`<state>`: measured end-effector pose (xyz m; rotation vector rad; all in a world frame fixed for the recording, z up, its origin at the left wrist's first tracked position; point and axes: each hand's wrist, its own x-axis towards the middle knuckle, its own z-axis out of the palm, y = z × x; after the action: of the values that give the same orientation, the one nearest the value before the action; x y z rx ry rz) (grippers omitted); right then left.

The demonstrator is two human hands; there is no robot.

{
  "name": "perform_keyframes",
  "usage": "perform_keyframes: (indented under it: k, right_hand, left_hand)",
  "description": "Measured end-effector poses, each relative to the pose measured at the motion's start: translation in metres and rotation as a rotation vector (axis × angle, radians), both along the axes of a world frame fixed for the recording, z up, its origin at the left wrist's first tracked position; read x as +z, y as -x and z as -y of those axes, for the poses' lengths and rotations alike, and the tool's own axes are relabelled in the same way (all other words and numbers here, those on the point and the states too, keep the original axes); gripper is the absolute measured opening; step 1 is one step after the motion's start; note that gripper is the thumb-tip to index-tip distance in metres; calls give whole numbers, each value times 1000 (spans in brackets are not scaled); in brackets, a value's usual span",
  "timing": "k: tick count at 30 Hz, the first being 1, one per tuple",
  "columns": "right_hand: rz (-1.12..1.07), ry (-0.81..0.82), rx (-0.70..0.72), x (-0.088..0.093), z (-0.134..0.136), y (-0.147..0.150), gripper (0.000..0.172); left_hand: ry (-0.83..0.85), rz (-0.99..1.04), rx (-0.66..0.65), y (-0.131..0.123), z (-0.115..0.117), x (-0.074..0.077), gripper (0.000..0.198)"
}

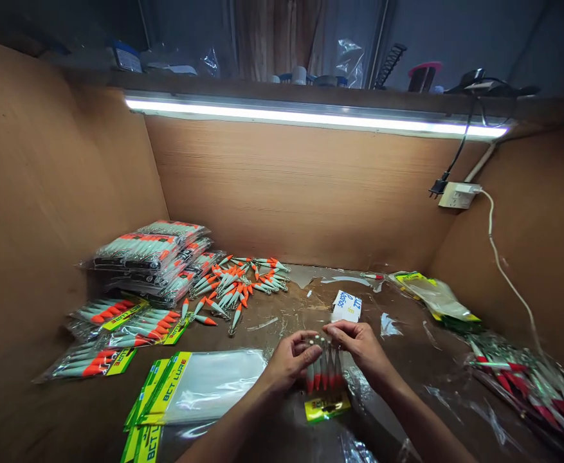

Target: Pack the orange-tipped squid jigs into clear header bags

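Between my hands is a clear bag of fishing lures (324, 373), with several white-and-orange lures side by side and a yellow-green label at the end nearer me. My left hand (294, 357) closes on the bag's far left side, thumb laid over the lure ends. At the far right corner, my right hand (359, 347) pinches the same bag between thumb and fingers. Just beyond them lies a white card with blue handwriting (346, 306). Loose white-and-orange lures (236, 283) are heaped farther back on the left.
Flat bags with yellow labels (214, 386) lie left of my hands. Filled bags (103, 363) and a stack of packed lures (151, 251) stand farther left. On the right are more empty bags (436, 299) and red-and-white lures (527, 379). A white cable (503, 257) hangs along the right wall.
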<state>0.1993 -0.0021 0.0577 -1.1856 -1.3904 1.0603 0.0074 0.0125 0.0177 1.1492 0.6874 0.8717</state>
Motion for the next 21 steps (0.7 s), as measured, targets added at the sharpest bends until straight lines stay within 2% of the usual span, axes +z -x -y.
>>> perform_keyframes:
  k: [6, 10, 16, 21]
  right_hand:
    - [-46, 126, 86, -23, -5, 3, 38]
    - [13, 126, 120, -23, -10, 0, 40]
    - [86, 85, 258, -15, -13, -6, 36]
    - [93, 126, 224, -21, -11, -6, 44]
  left_hand:
    - [-175, -274, 147, 4, -16, -2, 62]
    - [-233, -263, 102, 9, -18, -5, 62]
    - [-259, -363, 64, 11, -14, 1, 58]
    - [-275, -462, 59, 13, -12, -1, 49]
